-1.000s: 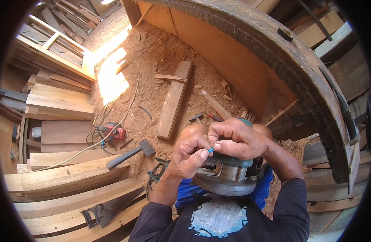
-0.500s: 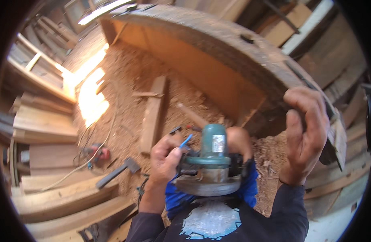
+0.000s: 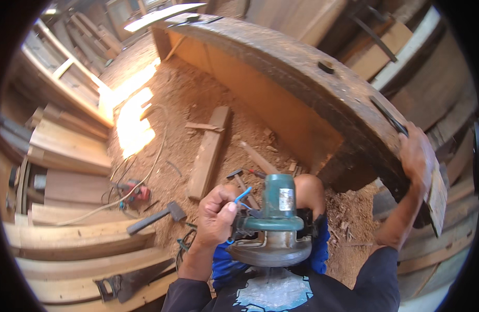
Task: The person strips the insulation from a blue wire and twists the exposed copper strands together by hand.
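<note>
Two hands are at work, well apart from each other. Your left hand point(image 3: 217, 214) is closed around the handle side of a green circular saw point(image 3: 275, 223) that rests on your lap, its motor housing pointing up and its round metal guard facing down toward your blue shorts point(image 3: 225, 268). The grip there is tight on the saw, and a thin blue wire point(image 3: 243, 194) loops out between the thumb and forefinger. Your right hand point(image 3: 417, 158) reaches out to the side and lies over the end of a big curved timber beam point(image 3: 312, 88), dark and weathered on top, paler on its inner face. That grip is wrapped over the beam's edge, fingers curled onto the far side, beside a flat dark metal strip point(image 3: 387, 115) lying on the beam.

Your bare knee point(image 3: 309, 188) shows just behind the saw. On the sawdust floor point(image 3: 187, 104) ahead of you lies a short plank point(image 3: 208, 153) with a thin offcut across it. Near your left hand a hammer point(image 3: 155, 217) lies with its head toward you, and further left a small red power tool point(image 3: 138, 191) sits among pale cables point(image 3: 145, 171). Stacked boards point(image 3: 67, 151) fill the left side, and a handsaw point(image 3: 130, 281) rests on the lowest planks. Bright sunlight falls in a patch on the floor by the boards.
</note>
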A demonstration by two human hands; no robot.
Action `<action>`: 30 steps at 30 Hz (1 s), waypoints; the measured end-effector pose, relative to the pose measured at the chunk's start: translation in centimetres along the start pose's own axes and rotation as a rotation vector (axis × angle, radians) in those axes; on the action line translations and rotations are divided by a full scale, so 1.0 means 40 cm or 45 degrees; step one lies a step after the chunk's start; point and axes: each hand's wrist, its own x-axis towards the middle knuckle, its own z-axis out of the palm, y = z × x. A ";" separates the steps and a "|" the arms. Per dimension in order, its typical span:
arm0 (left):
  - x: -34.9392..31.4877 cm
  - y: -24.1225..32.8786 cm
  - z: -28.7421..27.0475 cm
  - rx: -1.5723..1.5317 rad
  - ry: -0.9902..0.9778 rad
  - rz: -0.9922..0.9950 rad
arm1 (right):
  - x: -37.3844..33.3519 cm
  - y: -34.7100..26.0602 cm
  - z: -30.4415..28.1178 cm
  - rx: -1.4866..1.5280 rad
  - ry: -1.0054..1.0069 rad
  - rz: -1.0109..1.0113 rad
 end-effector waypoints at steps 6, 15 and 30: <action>-0.009 -0.019 0.032 0.209 0.146 0.053 | -0.072 -0.112 -0.091 0.371 0.189 -0.265; 0.018 -0.021 0.028 0.362 0.504 0.167 | -0.270 -0.347 -0.071 2.511 -1.526 -0.048; 0.018 -0.035 -0.015 0.120 0.529 0.160 | -0.454 -0.543 -0.037 3.100 -2.007 0.004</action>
